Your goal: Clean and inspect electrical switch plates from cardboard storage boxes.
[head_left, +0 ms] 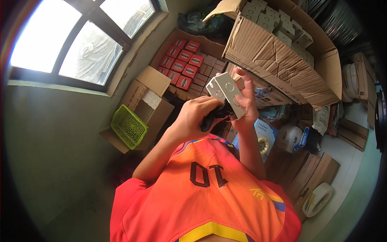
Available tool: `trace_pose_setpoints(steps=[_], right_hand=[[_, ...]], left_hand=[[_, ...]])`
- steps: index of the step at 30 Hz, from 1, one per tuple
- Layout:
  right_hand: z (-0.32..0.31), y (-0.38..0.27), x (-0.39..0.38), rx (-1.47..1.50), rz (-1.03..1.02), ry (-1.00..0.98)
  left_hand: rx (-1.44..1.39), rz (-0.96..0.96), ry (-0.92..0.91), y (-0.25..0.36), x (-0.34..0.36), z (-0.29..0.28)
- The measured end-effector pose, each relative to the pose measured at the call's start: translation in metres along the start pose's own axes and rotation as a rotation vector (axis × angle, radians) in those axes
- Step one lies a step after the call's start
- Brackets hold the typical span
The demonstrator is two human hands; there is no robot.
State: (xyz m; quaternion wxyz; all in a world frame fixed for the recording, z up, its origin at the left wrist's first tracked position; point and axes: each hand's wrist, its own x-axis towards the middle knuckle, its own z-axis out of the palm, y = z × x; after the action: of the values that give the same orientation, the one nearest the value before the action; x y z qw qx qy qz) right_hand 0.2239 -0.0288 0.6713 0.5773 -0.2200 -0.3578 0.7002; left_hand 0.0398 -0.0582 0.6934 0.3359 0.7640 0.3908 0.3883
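In front of my chest, my right hand (248, 105) grips a pale grey-white electrical wall box (228, 88). Round knockouts mark its sides, and the box is tilted. My thumb presses on one side while the other fingers reach around behind. Beside the box's lower edge, my left hand (192, 114) is closed around a black object (207, 122) with a rounded end. It looks like a tool handle, but my fingers hide most of it, so its exact kind cannot be made out.
A large open carton (270, 52) of similar wall boxes stands at the upper right. Small red boxes (183, 66) fill another carton beyond my hands. To the left, a green plastic basket (129, 127) rests on an open carton (159, 115). A white coil (317, 199) lies lower right.
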Motion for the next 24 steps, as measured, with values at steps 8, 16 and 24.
trace_pose_setpoints(steps=[8,16,24], right_hand=[[-0.002,0.009,0.009,0.246,0.140,0.058],[0.004,0.011,0.002,0.158,0.012,0.004],[-0.023,0.001,0.009,0.566,0.169,0.241]], left_hand=[[0.274,0.108,0.369,0.011,0.004,0.007],[0.234,-0.009,-0.038,0.024,0.003,-0.004],[-0.282,-0.167,0.235,0.023,-0.007,-0.049]])
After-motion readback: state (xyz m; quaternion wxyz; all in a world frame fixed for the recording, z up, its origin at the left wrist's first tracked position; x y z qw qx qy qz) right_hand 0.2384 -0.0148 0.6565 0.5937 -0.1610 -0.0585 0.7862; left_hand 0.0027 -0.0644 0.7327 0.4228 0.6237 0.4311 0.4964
